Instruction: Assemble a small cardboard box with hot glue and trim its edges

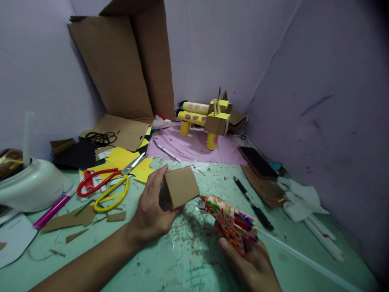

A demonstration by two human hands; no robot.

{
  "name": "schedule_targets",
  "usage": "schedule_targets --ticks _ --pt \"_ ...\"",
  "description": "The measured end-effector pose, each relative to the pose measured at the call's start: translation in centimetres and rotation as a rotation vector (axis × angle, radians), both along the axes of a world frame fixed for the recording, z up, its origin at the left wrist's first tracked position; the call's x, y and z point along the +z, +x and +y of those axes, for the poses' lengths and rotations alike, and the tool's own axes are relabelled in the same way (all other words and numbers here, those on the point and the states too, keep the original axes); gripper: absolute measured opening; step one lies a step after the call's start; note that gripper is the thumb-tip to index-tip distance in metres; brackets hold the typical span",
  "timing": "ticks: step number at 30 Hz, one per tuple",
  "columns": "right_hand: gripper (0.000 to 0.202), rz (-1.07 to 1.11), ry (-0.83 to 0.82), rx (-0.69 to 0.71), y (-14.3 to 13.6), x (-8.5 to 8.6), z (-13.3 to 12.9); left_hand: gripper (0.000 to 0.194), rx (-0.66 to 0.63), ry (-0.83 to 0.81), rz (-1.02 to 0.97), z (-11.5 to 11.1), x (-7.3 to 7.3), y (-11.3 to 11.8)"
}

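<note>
A small brown cardboard box (181,186) is held in my left hand (152,211), with the fingers on its left side and the thumb under it. My right hand (249,259) grips a floral-patterned glue gun (225,217) by its handle. The gun's nozzle points left, close to the box's lower right corner; whether it touches cannot be made out. A clear glue stick (304,255) seems to trail from the gun's rear toward the lower right. Both hands are above the green table (194,271).
Red-and-yellow scissors (124,174) lie on yellow paper at the left, near a white pot (33,182) and a purple marker (54,209). Yellow spotted cardboard figures (194,117) stand at the back. A black pen (253,202), phone (257,162) and white glue sticks (322,235) lie right.
</note>
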State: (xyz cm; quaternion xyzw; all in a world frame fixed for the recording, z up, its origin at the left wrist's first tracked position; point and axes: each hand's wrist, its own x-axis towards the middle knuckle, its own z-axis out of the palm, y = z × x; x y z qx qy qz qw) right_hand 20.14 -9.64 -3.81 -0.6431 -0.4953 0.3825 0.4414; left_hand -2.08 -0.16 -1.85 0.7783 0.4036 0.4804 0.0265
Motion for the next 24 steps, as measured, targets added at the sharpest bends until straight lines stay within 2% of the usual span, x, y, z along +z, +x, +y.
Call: schedule_targets --ticks 5,11,24 --pt "0.049 -0.031 0.015 -0.013 -0.06 0.14 0.05 0.087 0.006 0.012 0.005 0.03 -0.13 -0.02" --pt "0.055 -0.033 0.007 0.04 0.11 0.19 0.04 0.085 0.02 0.007 0.019 -0.13 0.06 0.16" --pt "0.049 -0.028 -0.002 0.059 -0.13 0.66 0.02 0.087 -0.003 0.016 0.053 -0.21 -0.03 0.13"
